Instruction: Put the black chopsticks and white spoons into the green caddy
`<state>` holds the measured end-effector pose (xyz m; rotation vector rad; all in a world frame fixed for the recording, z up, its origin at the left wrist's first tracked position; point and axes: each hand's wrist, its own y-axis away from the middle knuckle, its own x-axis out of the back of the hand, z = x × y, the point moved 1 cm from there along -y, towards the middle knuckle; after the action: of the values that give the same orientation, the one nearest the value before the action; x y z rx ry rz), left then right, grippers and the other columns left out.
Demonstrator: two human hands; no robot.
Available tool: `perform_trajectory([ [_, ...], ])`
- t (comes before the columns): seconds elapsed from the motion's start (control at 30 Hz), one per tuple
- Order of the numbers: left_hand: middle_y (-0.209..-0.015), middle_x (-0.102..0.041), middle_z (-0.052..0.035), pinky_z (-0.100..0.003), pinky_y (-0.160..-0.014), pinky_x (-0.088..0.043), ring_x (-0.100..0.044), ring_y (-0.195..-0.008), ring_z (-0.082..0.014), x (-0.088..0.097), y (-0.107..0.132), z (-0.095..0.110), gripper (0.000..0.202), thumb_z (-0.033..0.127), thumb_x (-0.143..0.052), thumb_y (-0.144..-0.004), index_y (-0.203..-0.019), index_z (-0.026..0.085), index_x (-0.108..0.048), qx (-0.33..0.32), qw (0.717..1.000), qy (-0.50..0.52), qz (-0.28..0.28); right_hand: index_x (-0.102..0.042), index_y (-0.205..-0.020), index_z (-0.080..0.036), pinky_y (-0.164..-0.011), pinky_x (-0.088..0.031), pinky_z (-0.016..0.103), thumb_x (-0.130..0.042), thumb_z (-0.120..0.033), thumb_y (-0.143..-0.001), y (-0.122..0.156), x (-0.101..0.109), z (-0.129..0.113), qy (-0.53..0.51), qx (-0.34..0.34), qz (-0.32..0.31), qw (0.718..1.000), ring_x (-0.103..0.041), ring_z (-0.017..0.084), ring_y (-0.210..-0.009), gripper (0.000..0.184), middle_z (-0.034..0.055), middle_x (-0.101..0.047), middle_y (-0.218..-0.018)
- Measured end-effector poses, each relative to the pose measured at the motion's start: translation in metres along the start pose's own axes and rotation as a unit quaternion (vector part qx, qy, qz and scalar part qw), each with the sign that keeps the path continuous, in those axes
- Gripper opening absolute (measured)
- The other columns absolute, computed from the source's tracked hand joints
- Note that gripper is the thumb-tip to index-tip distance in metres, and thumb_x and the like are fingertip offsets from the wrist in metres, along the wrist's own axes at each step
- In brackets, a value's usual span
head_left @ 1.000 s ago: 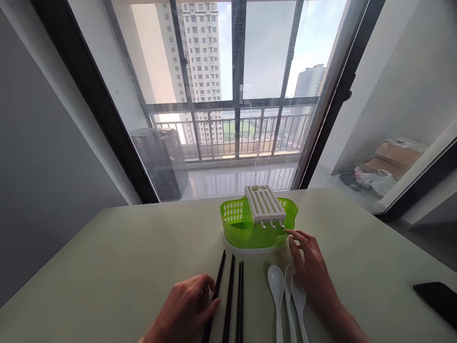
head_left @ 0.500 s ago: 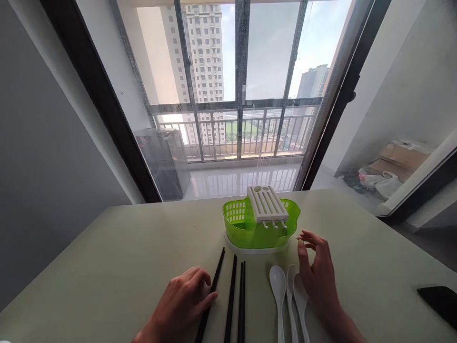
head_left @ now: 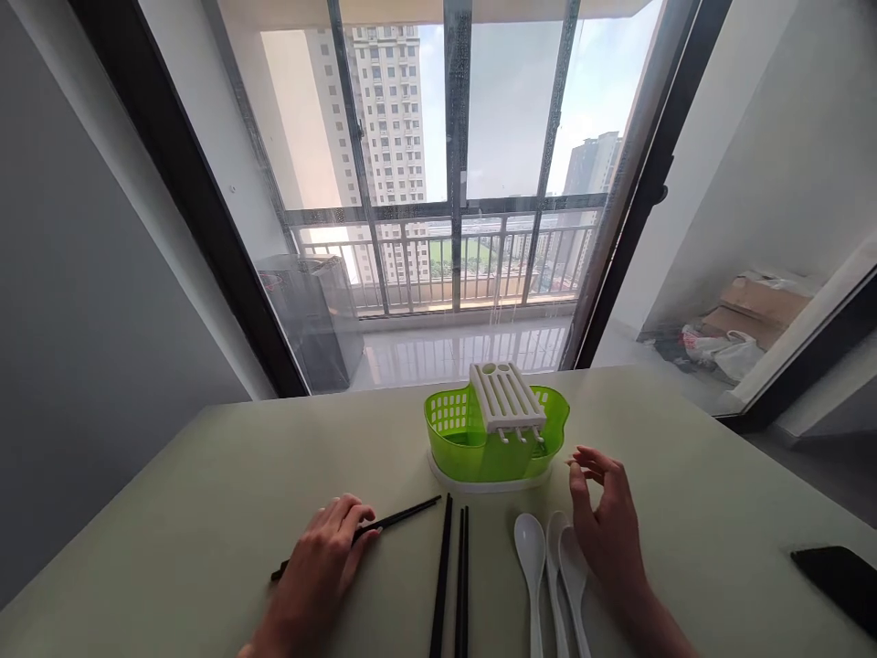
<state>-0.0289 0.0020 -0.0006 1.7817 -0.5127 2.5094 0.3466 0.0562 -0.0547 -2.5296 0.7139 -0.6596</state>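
My left hand [head_left: 322, 557] is closed around a pair of black chopsticks [head_left: 404, 517], which slants across the table with its far tips pointing right. Two more pairs of black chopsticks lie lengthwise beside it, a middle pair [head_left: 442, 585] and a right-hand pair [head_left: 461, 585]. Three white spoons [head_left: 530, 548] rest side by side further right, bowls away from me. Over the rightmost spoon's edge is my right hand [head_left: 607, 512], fingers bent and apart from the thumb, holding nothing. Behind them stands a green cutlery basket [head_left: 456, 448] with a white slotted holder [head_left: 507, 397] and hooks.
The pale table [head_left: 239, 493] reaches to a glass door with a balcony beyond. A black flat object [head_left: 840, 576] lies at the table's right edge. Past the glass are a dark grey appliance [head_left: 319, 320] on the left and cardboard [head_left: 760, 311] with plastic bags on the right.
My left hand has moved left and turned the leftmost chopsticks from nearly lengthwise to a sideways slant. My right hand has stayed about where it was. The view has shifted slightly.
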Motion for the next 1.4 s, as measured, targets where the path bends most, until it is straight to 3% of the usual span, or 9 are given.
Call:
perform_trajectory([
  [0.23, -0.105, -0.070, -0.0053, -0.039, -0.080, -0.055, -0.067, -0.090, -0.0240, -0.009, 0.002, -0.001, 0.030, 0.039, -0.044, -0.106, -0.100, 0.024, -0.069, -0.040, 0.998, -0.035, 0.036, -0.055, -0.119, -0.022, -0.088, -0.052, 0.046, -0.046, -0.048, -0.102, 0.000, 0.000, -0.001, 0.002, 0.008, -0.002, 1.000, -0.063, 0.025, -0.096, 0.033, 0.0106, -0.062, -0.118],
  [0.6, -0.102, -0.072, -0.0059, -0.037, -0.078, -0.057, -0.070, -0.090, -0.0234, -0.014, 0.003, 0.003, 0.028, 0.016, -0.041, -0.103, -0.102, 0.022, -0.068, -0.089, 0.991, -0.070, 0.074, -0.057, -0.117, -0.022, -0.087, -0.051, 0.045, -0.048, -0.046, -0.102, 0.000, 0.001, -0.003, 0.000, 0.020, 0.000, 1.000, -0.065, 0.025, -0.095, 0.030, 0.0093, -0.063, -0.114],
  [0.87, -0.095, -0.077, -0.0014, -0.024, -0.068, -0.056, -0.074, -0.075, -0.0155, -0.007, 0.004, 0.012, 0.022, 0.027, -0.046, -0.107, -0.105, 0.022, -0.067, -0.080, 0.983, 0.001, 0.167, -0.059, -0.112, -0.023, -0.086, -0.051, 0.040, -0.050, -0.030, -0.103, 0.002, 0.017, -0.031, 0.005, 0.127, 0.025, 0.992, -0.065, 0.023, -0.096, 0.015, 0.0074, -0.064, -0.107],
  [0.93, -0.094, -0.078, -0.0007, -0.021, -0.071, -0.057, -0.075, -0.077, -0.0141, 0.000, 0.004, 0.019, 0.018, 0.030, -0.053, -0.105, -0.103, 0.023, -0.069, -0.069, 0.974, 0.063, 0.205, -0.060, -0.107, -0.025, -0.083, -0.051, 0.034, -0.049, -0.023, -0.103, 0.006, 0.022, -0.049, -0.012, 0.172, -0.023, 0.985, -0.066, 0.021, -0.095, 0.012, 0.0059, -0.064, -0.105],
  [1.0, -0.091, -0.079, 0.0001, -0.019, -0.074, -0.058, -0.076, -0.077, -0.0135, 0.007, 0.004, 0.028, 0.016, 0.033, -0.060, -0.102, -0.099, 0.024, -0.072, -0.043, 0.962, 0.140, 0.229, -0.060, -0.104, -0.026, -0.076, -0.051, 0.028, -0.047, -0.017, -0.104, 0.011, 0.024, -0.072, -0.050, 0.202, -0.116, 0.971, -0.065, 0.017, -0.085, 0.016, 0.0028, -0.064, -0.097],
  [1.17, -0.075, -0.080, 0.0008, -0.019, -0.066, -0.061, -0.077, -0.070, -0.0159, 0.016, 0.001, 0.058, 0.019, 0.041, -0.069, -0.093, -0.089, 0.024, -0.076, 0.086, 0.912, 0.360, 0.175, -0.058, -0.114, -0.028, -0.074, -0.052, 0.026, -0.045, -0.021, -0.106, 0.012, 0.015, -0.140, -0.112, 0.172, -0.345, 0.916, -0.063, 0.014, -0.078, 0.016, 0.0000, -0.066, -0.095],
  [1.3, -0.076, -0.081, -0.0008, -0.021, -0.070, -0.062, -0.077, -0.073, -0.0184, 0.014, 0.002, 0.079, 0.021, 0.043, -0.075, -0.086, -0.086, 0.022, -0.078, 0.131, 0.871, 0.455, 0.133, -0.045, -0.145, -0.030, -0.077, -0.053, 0.029, -0.059, -0.033, -0.102, 0.001, 0.003, -0.188, -0.107, 0.139, -0.442, 0.880, -0.063, 0.014, -0.078, 0.045, -0.0007, -0.067, -0.103],
  [1.33, -0.077, -0.081, -0.0012, -0.021, -0.071, -0.062, -0.077, -0.074, -0.0190, 0.014, 0.003, 0.082, 0.022, 0.043, -0.076, -0.084, -0.085, 0.022, -0.079, 0.134, 0.865, 0.466, 0.130, -0.047, -0.145, -0.029, -0.076, -0.053, 0.029, -0.062, -0.035, -0.100, -0.002, 0.001, -0.197, -0.098, 0.143, -0.450, 0.876, -0.063, 0.015, -0.077, 0.047, -0.0009, -0.067, -0.100],
  [1.4, -0.078, -0.081, -0.0018, -0.022, -0.072, -0.062, -0.077, -0.075, -0.0197, 0.014, 0.004, 0.086, 0.023, 0.044, -0.076, -0.084, -0.084, 0.022, -0.080, 0.133, 0.858, 0.480, 0.127, -0.060, -0.131, -0.027, -0.074, -0.051, 0.029, -0.061, -0.037, -0.101, -0.009, -0.005, -0.212, -0.096, 0.161, -0.451, 0.873, -0.063, 0.016, -0.078, 0.032, -0.0004, -0.068, -0.095],
])
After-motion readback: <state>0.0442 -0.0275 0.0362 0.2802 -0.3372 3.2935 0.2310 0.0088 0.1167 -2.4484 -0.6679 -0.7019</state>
